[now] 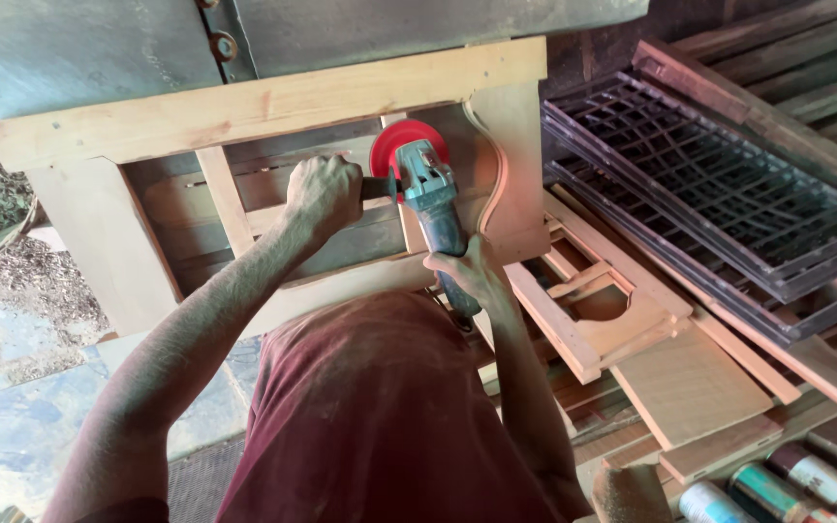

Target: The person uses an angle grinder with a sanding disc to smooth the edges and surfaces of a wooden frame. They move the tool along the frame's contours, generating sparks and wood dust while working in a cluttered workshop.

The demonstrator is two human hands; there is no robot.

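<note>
A: What is held in the hands?

B: A grey-green angle grinder with a round red sanding disc (417,160) is gripped by both. The left hand (323,193) is closed around the black side handle, to the left of the tool head; the right hand (470,273) is clamped on the rear of the body, nearer the person.

A: How is the tool's long axis laid?

B: It runs from near to far, tilted slightly left, with the disc at the far end pressed against the pale unfinished wooden frame (263,107). The disc lies just beside the curved bracket (498,160) on the right.

A: What lies beyond?

B: Dark lattice grilles (709,184) and stacked wooden pieces (622,320) are seen on the right; spray cans (787,479) lie near right.
</note>
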